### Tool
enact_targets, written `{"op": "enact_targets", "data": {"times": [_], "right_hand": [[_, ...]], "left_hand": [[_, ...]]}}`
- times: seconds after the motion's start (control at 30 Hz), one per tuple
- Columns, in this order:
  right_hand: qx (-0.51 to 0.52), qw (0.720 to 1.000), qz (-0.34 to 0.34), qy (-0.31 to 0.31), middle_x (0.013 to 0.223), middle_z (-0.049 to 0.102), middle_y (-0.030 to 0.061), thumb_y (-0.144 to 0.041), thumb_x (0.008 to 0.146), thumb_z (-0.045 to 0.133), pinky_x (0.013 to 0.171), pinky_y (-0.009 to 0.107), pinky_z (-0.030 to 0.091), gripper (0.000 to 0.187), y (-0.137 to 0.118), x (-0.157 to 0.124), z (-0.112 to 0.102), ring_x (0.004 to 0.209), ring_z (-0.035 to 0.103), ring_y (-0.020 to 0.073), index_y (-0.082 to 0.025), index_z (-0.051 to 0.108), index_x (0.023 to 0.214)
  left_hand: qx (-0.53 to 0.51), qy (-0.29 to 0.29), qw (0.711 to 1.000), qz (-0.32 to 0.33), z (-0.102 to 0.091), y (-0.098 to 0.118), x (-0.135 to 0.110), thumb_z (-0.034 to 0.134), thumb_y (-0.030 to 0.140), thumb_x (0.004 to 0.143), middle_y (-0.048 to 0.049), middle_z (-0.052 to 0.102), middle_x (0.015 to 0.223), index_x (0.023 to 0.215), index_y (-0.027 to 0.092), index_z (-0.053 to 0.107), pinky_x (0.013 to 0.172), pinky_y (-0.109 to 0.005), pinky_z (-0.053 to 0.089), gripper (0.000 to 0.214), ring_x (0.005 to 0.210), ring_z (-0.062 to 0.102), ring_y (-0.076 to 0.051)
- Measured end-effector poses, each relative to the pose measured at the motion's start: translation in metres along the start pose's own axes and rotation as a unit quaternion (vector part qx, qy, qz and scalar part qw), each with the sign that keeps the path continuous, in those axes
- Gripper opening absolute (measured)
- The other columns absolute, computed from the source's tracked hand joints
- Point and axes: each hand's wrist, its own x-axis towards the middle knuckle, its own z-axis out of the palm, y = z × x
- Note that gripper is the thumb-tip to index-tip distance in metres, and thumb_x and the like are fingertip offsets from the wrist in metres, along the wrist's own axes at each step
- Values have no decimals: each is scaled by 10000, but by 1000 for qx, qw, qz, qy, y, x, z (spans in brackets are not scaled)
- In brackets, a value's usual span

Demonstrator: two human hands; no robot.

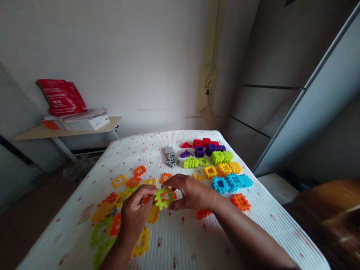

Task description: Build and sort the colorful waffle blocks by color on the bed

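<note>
Near the centre of a white quilted mattress cover (180, 240), the person's left hand (136, 210) and right hand (191, 191) hold a lime-green waffle block (163, 198) between them, just above the surface. The left fingers (147, 193) are curled and pressed against the block's left edge, while the right thumb and fingers pinch it from the right and far side; neither hand is spread. Whether the block touches the cover beneath cannot be determined from this view. For a secure hold of this kind, keep the finger pads on the outer edges, apply even pressure from both sides, and leave the square openings unobstructed. Loose orange and yellow waffle blocks (120, 202) lie scattered to the left and near the hands. Farther right and far, the blocks are grouped by colour: blue blocks (232, 183), an orange block (240, 201), yellow blocks (218, 171), green blocks (221, 157), purple blocks (206, 150), and red blocks (201, 143). Grey blocks (170, 156) lie apart, left of the purple and green groups, and a red packet (60, 97) sits on a shelf (70, 130) beyond the mattress.
</note>
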Motion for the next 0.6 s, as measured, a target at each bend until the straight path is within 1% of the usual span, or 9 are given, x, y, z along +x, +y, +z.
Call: {"op": "enact_targets", "data": {"times": [0.07,0.13,0.2,0.23,0.33,0.43,0.47,0.53,0.6], "right_hand": [[-12,1000,6,-11,1114,635,84,-232,682,742,858,285,452,522,-4,0,-2,992,582,186,-165,582,1174],[-24,999,15,-15,1116,630,99,-215,679,739,847,285,458,548,-5,-1,-5,986,584,191,-146,567,1194],[-36,999,25,1,1123,624,105,-206,674,739,856,291,458,571,3,-4,-13,996,579,193,-141,553,1210],[-44,998,32,21,1134,618,105,-198,673,737,866,295,455,579,10,-8,-19,1009,573,192,-146,546,1217],[-83,988,70,108,1155,607,90,-146,670,715,860,302,456,583,47,-23,-50,1010,567,183,-176,535,1223],[-143,963,168,151,1083,637,72,-125,643,716,798,306,472,551,96,-44,-88,905,593,182,-180,567,1171],[-162,953,204,152,1060,644,73,-120,631,721,786,303,473,533,112,-52,-99,872,599,179,-172,584,1144],[-183,940,261,125,1013,665,62,-115,621,721,760,290,475,519,138,-65,-117,825,610,171,-169,597,1122],[-190,934,283,111,977,679,55,-104,603,730,738,281,479,519,156,-75,-125,797,618,168,-167,608,1104]], "left_hand": [[6,-11,1000,-16,1,-2,-1,567,211,727,-8,675,783,744,199,652,732,-220,509,88,764,635,-138],[17,-19,998,-49,2,-3,-2,593,262,726,-12,679,796,792,197,656,720,-225,513,112,759,637,-145],[20,-14,996,-87,2,-3,-2,624,316,715,-19,686,835,888,197,649,740,-240,518,212,783,642,-156],[19,-5,995,-103,1,-3,-3,636,342,706,-23,689,857,923,197,642,755,-249,520,260,801,644,-163],[27,21,989,-141,-7,-4,-2,651,404,671,-34,695,870,886,194,654,776,-266,525,300,824,646,-180],[51,59,981,-175,-17,-4,0,662,450,617,-32,696,823,792,197,673,776,-276,525,308,795,645,-191],[53,75,978,-185,-19,-4,1,665,462,599,-30,695,809,785,198,675,776,-282,525,323,785,644,-193],[51,102,973,-203,-23,-3,3,669,482,569,-30,693,796,779,199,674,778,-293,524,352,774,642,-199],[51,117,967,-219,-25,-3,5,666,493,555,-33,693,802,779,198,674,787,-306,521,370,778,639,-205]]}}
